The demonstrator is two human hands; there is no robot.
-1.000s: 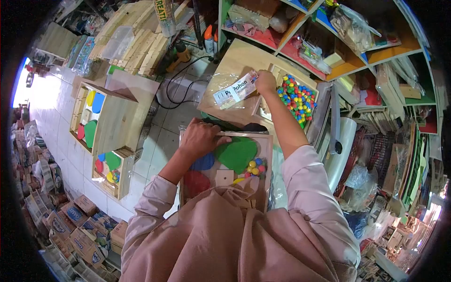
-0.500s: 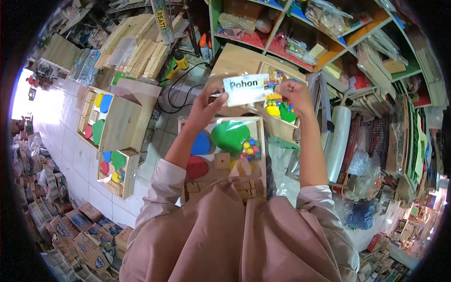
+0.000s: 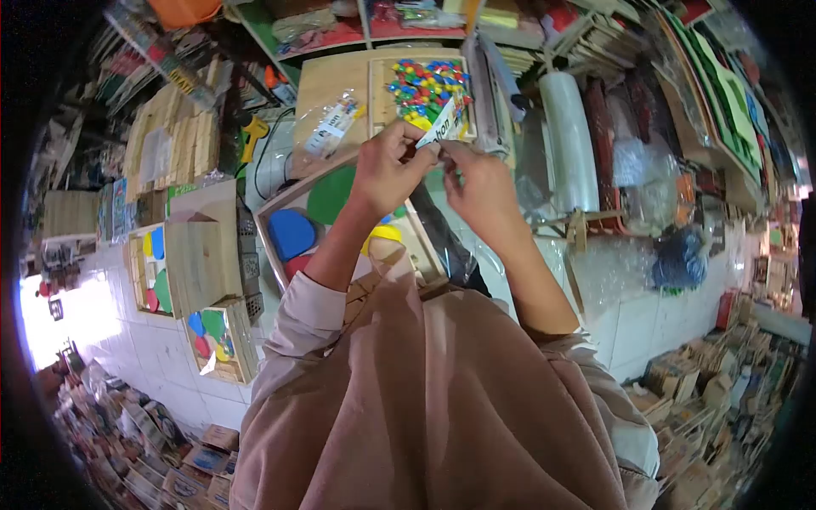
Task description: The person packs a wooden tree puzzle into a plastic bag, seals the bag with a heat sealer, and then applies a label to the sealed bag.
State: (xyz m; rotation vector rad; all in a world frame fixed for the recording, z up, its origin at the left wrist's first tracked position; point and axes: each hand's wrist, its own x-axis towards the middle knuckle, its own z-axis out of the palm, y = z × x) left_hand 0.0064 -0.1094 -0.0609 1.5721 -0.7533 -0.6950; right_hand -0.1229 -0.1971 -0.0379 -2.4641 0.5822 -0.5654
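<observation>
Both hands meet in front of the chest, the left hand [image 3: 387,170] and right hand [image 3: 480,187] each with a narrow fingertip grip on a small printed paper label [image 3: 440,126], held up in the air over the far edge of the wooden puzzle tray [image 3: 272,204] on the person's lap. The label looks thin, and two pinches pulling against each other could crease or tear it; a loose pinch could let it drop among the coloured shapes below, the blue piece [image 3: 291,233] and green piece [image 3: 333,194]. Beyond the hands a wooden board [image 3: 336,85] carries a clear plastic bag [image 3: 327,127] and, on its right side, a tray of coloured beads [image 3: 425,85], which a careless elbow could scatter. A roll of clear film [image 3: 568,140] stands to the right. Around lie a white tiled floor [image 3: 629,323], crowded shelves [image 3: 340,25] and stacked wooden toys [image 3: 191,255].
</observation>
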